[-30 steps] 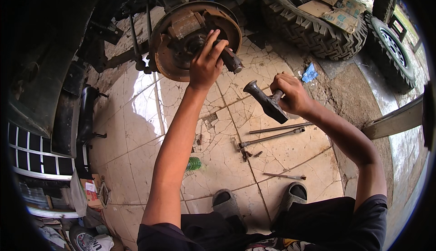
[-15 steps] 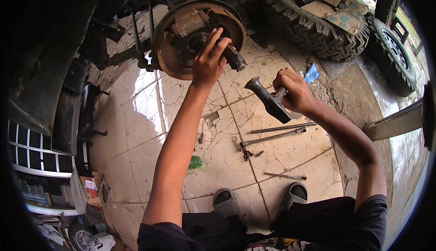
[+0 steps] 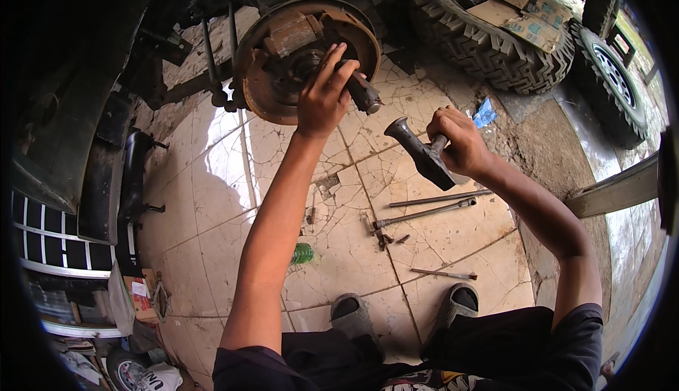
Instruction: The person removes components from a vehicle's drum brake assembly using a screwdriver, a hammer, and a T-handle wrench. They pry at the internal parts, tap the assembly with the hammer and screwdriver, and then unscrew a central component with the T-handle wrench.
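A rusty brake backing plate with hub [image 3: 279, 87] hangs at the top centre. My left hand [image 3: 325, 90] is wrapped round a dark, thick metal piece [image 3: 366, 95] at the hub's right side, fingertips near the hub. The piece's far end is hidden by the fingers. Below and to the right, my right hand [image 3: 456, 140] grips a heavy hammer [image 3: 424, 158] by its handle, the head apart from the held piece.
Cracked tiles [image 3: 212, 264] carry long bars [image 3: 431, 211], small metal bits, a brush [image 3: 442, 274] and green bottle [image 3: 302, 253]. A big tyre [image 3: 495, 66] with cardboard and a wheel [image 3: 612, 80] stand right, beside a blue scrap [image 3: 483, 114]. Dark vehicle parts [image 3: 99, 165] line the left.
Compared with a second ago, the hammer and my right hand sit slightly further right and higher. My left hand and the metal piece have shifted very little.
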`<control>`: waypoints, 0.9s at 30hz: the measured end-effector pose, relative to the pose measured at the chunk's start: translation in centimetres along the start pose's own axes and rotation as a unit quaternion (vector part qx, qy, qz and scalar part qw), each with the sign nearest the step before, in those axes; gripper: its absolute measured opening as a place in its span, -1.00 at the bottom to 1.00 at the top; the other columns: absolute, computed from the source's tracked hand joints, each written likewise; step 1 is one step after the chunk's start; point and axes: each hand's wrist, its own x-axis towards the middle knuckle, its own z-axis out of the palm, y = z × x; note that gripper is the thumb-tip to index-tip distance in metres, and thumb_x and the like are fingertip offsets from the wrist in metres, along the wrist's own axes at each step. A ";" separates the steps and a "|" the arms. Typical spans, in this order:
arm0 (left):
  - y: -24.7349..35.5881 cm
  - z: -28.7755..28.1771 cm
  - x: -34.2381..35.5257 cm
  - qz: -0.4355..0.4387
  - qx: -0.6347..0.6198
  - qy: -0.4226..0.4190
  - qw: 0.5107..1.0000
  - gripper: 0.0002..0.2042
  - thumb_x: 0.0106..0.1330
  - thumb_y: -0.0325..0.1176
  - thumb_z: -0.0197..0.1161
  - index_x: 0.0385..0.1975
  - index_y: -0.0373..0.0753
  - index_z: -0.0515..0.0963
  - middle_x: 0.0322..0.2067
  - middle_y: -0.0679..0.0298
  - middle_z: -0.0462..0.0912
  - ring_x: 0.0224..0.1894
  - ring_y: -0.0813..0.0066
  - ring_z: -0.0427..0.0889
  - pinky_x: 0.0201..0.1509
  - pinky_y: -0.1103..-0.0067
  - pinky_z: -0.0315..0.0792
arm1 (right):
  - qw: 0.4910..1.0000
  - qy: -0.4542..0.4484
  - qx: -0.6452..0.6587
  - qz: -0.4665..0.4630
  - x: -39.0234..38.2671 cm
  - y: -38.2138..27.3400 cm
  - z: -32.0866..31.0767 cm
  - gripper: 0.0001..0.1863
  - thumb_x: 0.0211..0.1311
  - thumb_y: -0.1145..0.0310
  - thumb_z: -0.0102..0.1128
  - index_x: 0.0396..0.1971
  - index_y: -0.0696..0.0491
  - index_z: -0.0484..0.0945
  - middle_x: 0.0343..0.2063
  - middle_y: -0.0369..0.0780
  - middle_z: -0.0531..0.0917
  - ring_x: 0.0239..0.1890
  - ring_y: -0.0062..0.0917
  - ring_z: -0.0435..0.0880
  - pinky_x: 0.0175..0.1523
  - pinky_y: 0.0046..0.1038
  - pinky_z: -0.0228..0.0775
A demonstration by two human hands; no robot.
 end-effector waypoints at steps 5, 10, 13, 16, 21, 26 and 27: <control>-0.1 0.0 -0.1 0.001 0.007 0.005 1.000 -0.55 -0.03 -0.67 0.14 -0.08 -0.14 0.45 0.05 0.08 0.49 0.09 0.08 0.50 0.05 0.37 0.52 | 1.000 -0.007 -0.005 0.000 0.1 -0.1 0.2 -0.67 -0.17 0.36 0.36 -0.45 0.06 0.35 -0.60 -0.22 0.41 -0.53 -0.29 0.42 -0.40 -0.34 0.23; -0.2 0.1 -0.2 -0.004 0.007 -0.004 1.000 -0.54 -0.04 -0.68 0.13 -0.07 -0.14 0.43 0.06 0.07 0.48 0.10 0.07 0.49 0.05 0.36 0.51 | 1.000 -0.009 -0.005 -0.005 0.1 -0.2 0.3 -0.67 -0.15 0.34 0.36 -0.46 0.05 0.35 -0.59 -0.23 0.41 -0.53 -0.30 0.41 -0.39 -0.35 0.23; -0.2 0.0 -0.2 0.000 0.009 -0.003 1.000 -0.54 -0.04 -0.68 0.13 -0.07 -0.13 0.43 0.05 0.07 0.48 0.11 0.07 0.48 0.06 0.36 0.51 | 1.000 -0.009 -0.007 -0.004 0.1 -0.2 0.3 -0.67 -0.14 0.34 0.36 -0.46 0.05 0.35 -0.59 -0.23 0.41 -0.53 -0.31 0.41 -0.39 -0.35 0.23; -0.2 0.1 -0.1 -0.004 0.031 0.006 0.999 -0.62 0.08 -0.50 0.34 -0.09 -0.11 0.43 0.03 0.18 0.53 0.07 0.18 0.52 0.00 0.43 0.55 | 1.000 -0.014 -0.007 0.001 0.1 -0.2 0.2 -0.67 -0.14 0.34 0.36 -0.46 0.05 0.35 -0.59 -0.23 0.41 -0.53 -0.30 0.41 -0.38 -0.35 0.23; -0.2 0.1 -0.1 -0.010 0.001 0.004 1.000 -0.54 -0.04 -0.69 0.12 -0.08 -0.14 0.42 0.05 0.09 0.48 0.11 0.08 0.47 0.06 0.35 0.51 | 1.000 -0.008 -0.009 -0.004 0.3 -0.4 0.2 -0.67 -0.15 0.34 0.36 -0.46 0.05 0.35 -0.60 -0.23 0.42 -0.54 -0.30 0.42 -0.39 -0.36 0.23; -0.1 -0.1 0.0 -0.015 -0.005 0.001 1.000 -0.55 -0.04 -0.68 0.12 -0.09 -0.14 0.42 0.04 0.09 0.49 0.11 0.08 0.48 0.06 0.35 0.51 | 1.000 -0.021 -0.021 0.004 0.9 -0.4 0.1 -0.66 -0.15 0.34 0.38 -0.45 0.05 0.36 -0.61 -0.22 0.44 -0.55 -0.30 0.47 -0.44 -0.34 0.28; -0.1 -0.2 0.0 -0.019 -0.006 0.000 1.000 -0.56 -0.03 -0.68 0.12 -0.09 -0.14 0.42 0.04 0.09 0.49 0.11 0.08 0.48 0.06 0.35 0.51 | 0.999 -0.027 -0.026 0.020 1.0 -0.3 0.1 -0.66 -0.15 0.33 0.38 -0.45 0.05 0.36 -0.62 -0.22 0.45 -0.56 -0.29 0.49 -0.46 -0.33 0.30</control>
